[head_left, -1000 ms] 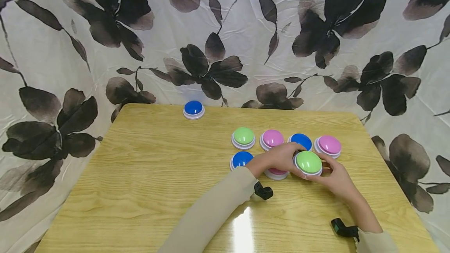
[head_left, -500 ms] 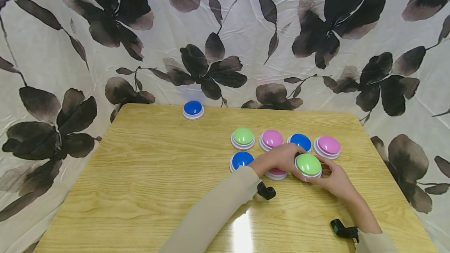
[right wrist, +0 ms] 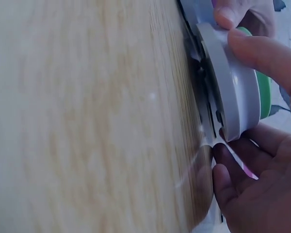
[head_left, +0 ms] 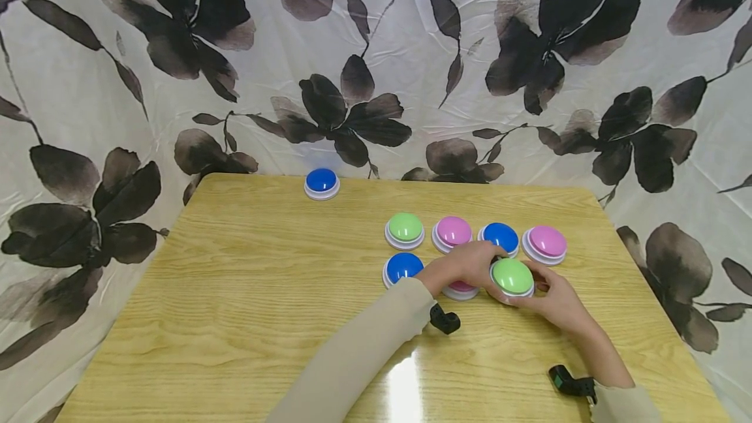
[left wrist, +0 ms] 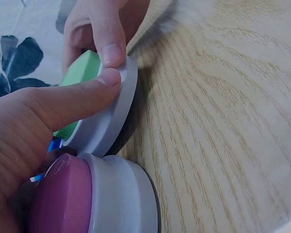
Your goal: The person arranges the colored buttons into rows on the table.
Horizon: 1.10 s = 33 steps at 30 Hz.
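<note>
Both hands hold one green-topped push button [head_left: 512,275] with a white round base, at the right end of the front row. My left hand [head_left: 472,262] grips its left side, thumb on the near rim. On the right side, my right hand [head_left: 558,299] grips it with thumb in front and fingers behind. In the right wrist view the base [right wrist: 233,87] is tilted, with a dark gap between part of it and the table. A pink button [left wrist: 63,194] sits beside it under my left hand, which partly covers it in the head view.
A blue button [head_left: 403,267] stands left in the front row. Behind are a green button [head_left: 405,228], a pink one [head_left: 454,232], a blue one [head_left: 501,237] and another pink one [head_left: 546,243]. One blue button [head_left: 321,183] sits at the wooden table's [head_left: 235,318] back edge.
The held green button has come down slightly towards the near side of the table. Both hands keep their grip and hardly move; the other buttons stay where they were.
</note>
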Motion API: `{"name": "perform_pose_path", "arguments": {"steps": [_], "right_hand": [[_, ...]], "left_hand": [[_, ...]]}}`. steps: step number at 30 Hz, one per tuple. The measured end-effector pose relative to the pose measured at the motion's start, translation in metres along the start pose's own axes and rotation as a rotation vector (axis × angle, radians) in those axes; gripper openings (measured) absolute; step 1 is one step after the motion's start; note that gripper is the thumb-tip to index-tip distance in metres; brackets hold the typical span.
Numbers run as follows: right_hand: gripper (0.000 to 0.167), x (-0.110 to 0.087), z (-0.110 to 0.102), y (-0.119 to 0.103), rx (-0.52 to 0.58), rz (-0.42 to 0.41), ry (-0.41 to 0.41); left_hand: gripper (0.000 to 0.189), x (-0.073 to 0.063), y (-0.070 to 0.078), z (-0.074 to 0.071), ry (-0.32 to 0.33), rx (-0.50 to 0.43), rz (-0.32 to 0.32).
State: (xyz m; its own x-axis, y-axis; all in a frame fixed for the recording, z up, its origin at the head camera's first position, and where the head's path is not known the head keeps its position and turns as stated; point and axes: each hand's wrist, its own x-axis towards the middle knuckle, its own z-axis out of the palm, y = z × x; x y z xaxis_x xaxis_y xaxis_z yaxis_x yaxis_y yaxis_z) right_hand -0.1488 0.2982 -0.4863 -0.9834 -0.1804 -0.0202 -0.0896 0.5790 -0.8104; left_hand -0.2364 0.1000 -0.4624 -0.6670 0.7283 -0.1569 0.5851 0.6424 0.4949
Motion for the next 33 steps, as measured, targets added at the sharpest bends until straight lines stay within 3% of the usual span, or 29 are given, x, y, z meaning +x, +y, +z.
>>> {"name": "perform_pose_path", "arguments": {"steps": [15, 33], "right_hand": [[0.082, 0.0018, 0.0021, 0.0012, 0.06, 0.049, -0.012], [0.081, 0.0034, 0.0038, 0.0045, 0.049, 0.026, -0.021]], "left_hand": [[0.08, -0.0018, -0.0024, 0.0013, 0.011, 0.01, -0.008], [0.082, -0.0018, -0.0014, 0.0025, 0.003, 0.009, -0.035]]}}
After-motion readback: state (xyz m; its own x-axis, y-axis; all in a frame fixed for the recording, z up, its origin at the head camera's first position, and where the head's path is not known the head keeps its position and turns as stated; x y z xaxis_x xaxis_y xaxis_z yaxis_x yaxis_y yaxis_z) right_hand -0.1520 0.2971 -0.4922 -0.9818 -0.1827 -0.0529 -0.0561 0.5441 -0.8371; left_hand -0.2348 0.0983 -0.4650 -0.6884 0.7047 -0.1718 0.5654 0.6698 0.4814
